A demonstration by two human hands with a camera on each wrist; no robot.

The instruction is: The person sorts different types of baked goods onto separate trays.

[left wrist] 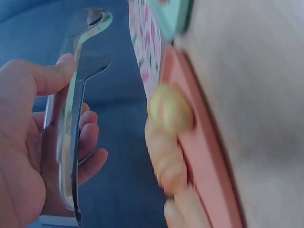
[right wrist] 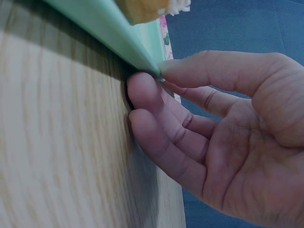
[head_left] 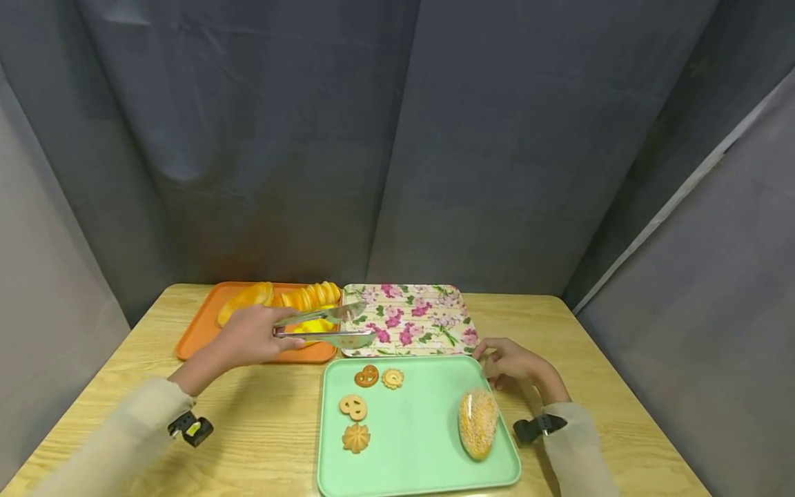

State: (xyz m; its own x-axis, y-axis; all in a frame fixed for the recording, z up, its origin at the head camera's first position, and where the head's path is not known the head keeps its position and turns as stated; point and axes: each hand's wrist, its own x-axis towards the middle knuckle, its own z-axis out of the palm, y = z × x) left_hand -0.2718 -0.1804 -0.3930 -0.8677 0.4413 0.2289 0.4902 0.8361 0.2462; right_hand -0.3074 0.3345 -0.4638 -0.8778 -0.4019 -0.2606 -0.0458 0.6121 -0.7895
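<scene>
My left hand (head_left: 251, 335) grips a pair of metal tongs (head_left: 354, 339), whose arms stand apart with nothing visible between them. The tongs reach over the right side of the orange tray (head_left: 199, 330), their tips above the flowered tray (head_left: 435, 338). Below them a yellow piece of bread (head_left: 318, 326) is partly hidden. In the left wrist view, thumb and fingers wrap the tongs (left wrist: 71, 109). My right hand (head_left: 512, 362) pinches the rim of the mint-green tray (head_left: 422, 414) near its far right corner, thumb above and fingers below the rim (right wrist: 142, 64).
A long sesame-topped bread (head_left: 478, 424) lies on the right of the green tray. On its left are a pretzel cookie (head_left: 366, 376), a round cookie (head_left: 393, 378) and other cookies (head_left: 353, 407). The orange tray also holds a ridged bread (head_left: 310, 297) and a longer loaf (head_left: 248, 298).
</scene>
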